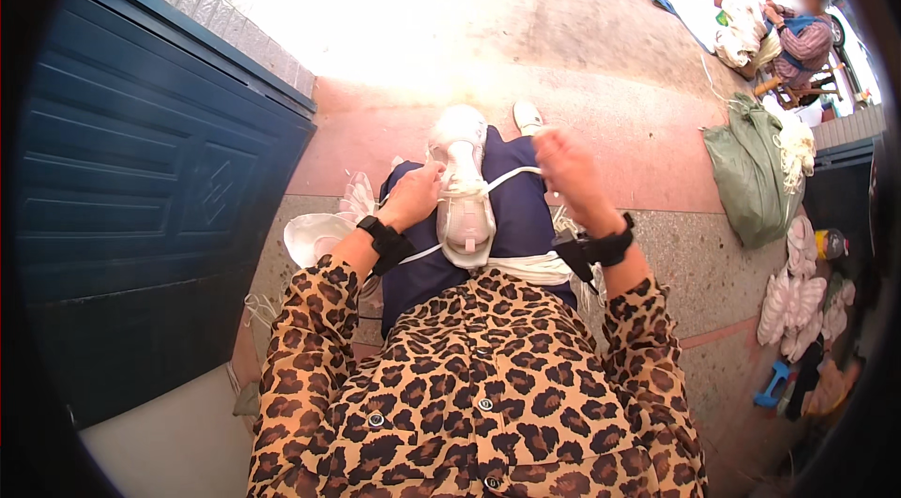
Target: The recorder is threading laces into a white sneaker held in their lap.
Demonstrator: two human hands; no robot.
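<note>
A pale white shoe lies lengthwise on my lap, toe away from me, its opening toward me. My left hand is closed on the shoe's left edge, near the lacing area. A white shoelace stretches from the middle of the shoe toward my right hand, which is raised to the right, closed and slightly blurred; the lace's end is hidden by it. More white lace crosses my left thigh below the left wrist. A bundle of white laces rests across my lap, close to my waist.
Other pale shoes lie beside my left leg, near a dark blue door. To the right stand a green sack and a pile of pale shoes. A blue tool-like object lies nearby. Another person sits at far right.
</note>
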